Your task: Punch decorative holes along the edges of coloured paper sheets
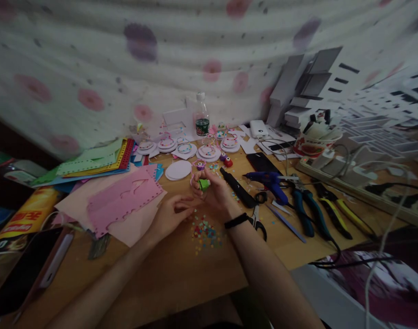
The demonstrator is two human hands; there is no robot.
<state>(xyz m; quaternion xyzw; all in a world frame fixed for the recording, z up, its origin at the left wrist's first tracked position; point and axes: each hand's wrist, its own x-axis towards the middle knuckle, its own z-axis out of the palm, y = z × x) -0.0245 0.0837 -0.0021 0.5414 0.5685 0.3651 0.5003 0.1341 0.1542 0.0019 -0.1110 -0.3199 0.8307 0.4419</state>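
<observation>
The right hand (214,194) is closed around a small green craft punch (204,184). It holds the punch with thumb and fingers a little above the wooden table (181,269), near the middle of the scene. A black wristband (236,220) sits on that wrist. The left hand (171,212) lies just left of it, low over the table, its fingers half curled and pointing toward the punch. Whether they pinch anything is too small to tell; a thin pink strip (192,179) seems to loop by the punch.

Just near of the hands lies a scatter of coloured paper bits (205,234). Its place right under the punch suggests the punch is held there so that the cut pieces drop in one spot.

To the left, pink foam sheets (123,201) lie within the left hand's reach. On the far side stand a plain white disc (178,170), a purple punch (200,165) and a red punch (228,161). To the right, scissors (259,215), a blue glue gun (270,182) and blue-handled pliers (304,208) lie side by side, handles toward the near edge, probably for easy pickup.
</observation>
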